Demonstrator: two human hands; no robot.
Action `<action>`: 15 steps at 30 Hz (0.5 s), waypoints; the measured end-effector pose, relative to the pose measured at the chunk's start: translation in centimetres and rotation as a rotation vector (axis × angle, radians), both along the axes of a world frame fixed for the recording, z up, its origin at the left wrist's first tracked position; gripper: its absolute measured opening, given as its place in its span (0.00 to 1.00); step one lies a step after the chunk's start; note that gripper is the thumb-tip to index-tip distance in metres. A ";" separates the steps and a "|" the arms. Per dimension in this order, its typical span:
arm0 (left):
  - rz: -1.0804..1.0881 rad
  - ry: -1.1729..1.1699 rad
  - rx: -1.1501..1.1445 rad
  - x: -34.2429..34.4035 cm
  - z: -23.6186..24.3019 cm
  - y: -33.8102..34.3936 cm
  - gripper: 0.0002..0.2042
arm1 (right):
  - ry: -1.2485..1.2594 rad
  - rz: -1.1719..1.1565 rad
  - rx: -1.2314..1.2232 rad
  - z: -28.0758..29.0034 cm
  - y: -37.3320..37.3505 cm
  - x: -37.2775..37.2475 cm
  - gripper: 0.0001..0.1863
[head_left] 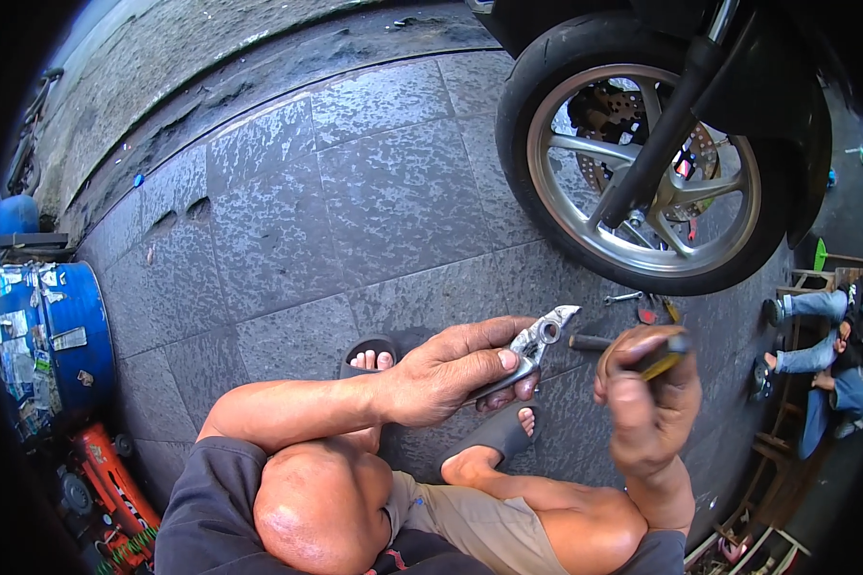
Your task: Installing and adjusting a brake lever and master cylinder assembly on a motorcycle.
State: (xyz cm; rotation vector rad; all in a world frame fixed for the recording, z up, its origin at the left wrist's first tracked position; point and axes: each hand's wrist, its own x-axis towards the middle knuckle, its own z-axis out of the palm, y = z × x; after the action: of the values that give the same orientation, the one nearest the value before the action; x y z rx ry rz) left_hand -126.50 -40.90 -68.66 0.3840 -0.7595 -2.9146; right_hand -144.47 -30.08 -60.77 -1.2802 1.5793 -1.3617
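My left hand (458,372) is closed around a silver metal bracket (545,333) that has a round hole and a pointed end. The bracket's lower part is hidden by my fingers. To its right, my right hand (654,402) is raised and curled around a tool with a yellow and black handle (664,358). Motion blurs this hand, and the tool's working end cannot be made out. The two hands are apart. Behind them a dark bar-like handle (591,342) lies on the floor.
A motorcycle front wheel (558,225) stands ahead on the right. Near its tyre lie a spanner (623,298) and a red-handled tool (647,314). On the left are a blue drum (81,316) and a red floor jack (110,470). People in jeans (810,359) sit at the far right.
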 end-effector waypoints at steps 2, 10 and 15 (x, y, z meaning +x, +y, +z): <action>0.009 -0.013 -0.010 0.0 0.1 -0.1 0.23 | 0.290 0.061 0.129 0.0 -0.5 -0.3 0.09; 0.059 -0.026 -0.256 -0.1 -0.3 0.2 0.19 | 0.645 0.253 0.068 -0.8 -2.1 -0.2 0.13; 0.040 -0.059 -0.343 0.0 0.5 -0.1 0.20 | 0.682 0.289 0.053 -1.0 -2.2 -0.2 0.16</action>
State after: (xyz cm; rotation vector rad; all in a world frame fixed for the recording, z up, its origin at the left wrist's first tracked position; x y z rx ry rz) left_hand -126.50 -41.04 -68.20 0.4425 -1.2180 -2.6733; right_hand -144.67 -32.33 -61.74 -1.9824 1.7397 -0.7264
